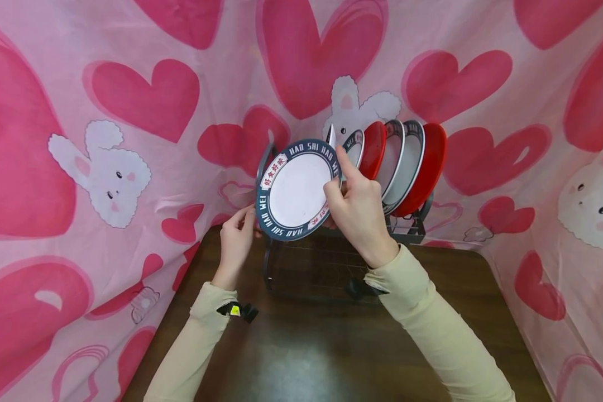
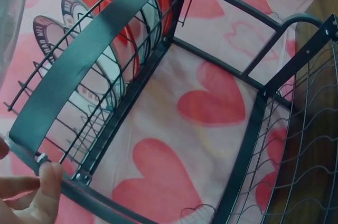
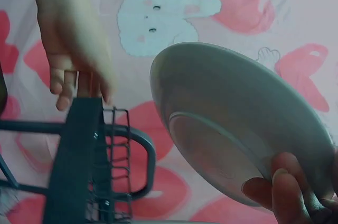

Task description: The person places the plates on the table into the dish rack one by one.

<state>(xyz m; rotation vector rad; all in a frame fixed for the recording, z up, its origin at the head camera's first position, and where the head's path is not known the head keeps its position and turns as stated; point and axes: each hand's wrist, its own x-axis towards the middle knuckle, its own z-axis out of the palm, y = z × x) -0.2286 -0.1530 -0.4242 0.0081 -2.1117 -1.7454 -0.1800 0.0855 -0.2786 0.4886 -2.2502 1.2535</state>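
My right hand [image 1: 357,209] grips the right edge of a white plate [image 1: 301,192] with a dark, lettered rim. In the right wrist view, the plate's pale underside [image 3: 222,92] shows, with fingers [image 3: 288,192] curled at its edge. The plate is held tilted in front of a dark metal dish rack [image 2: 90,60]. My left hand [image 1: 238,237] holds the rack's left end frame; in the left wrist view its thumb [image 2: 50,179] lies by a screw there. Further right in the rack, red plates [image 1: 432,167] and dark-rimmed white plates [image 1: 409,162] stand on edge.
The rack stands at the back of a dark brown table [image 1: 301,346]. Its lower tier has a wavy wire basket [image 2: 296,150]. A pink cloth [image 1: 221,78] with hearts and rabbits hangs behind and at both sides.
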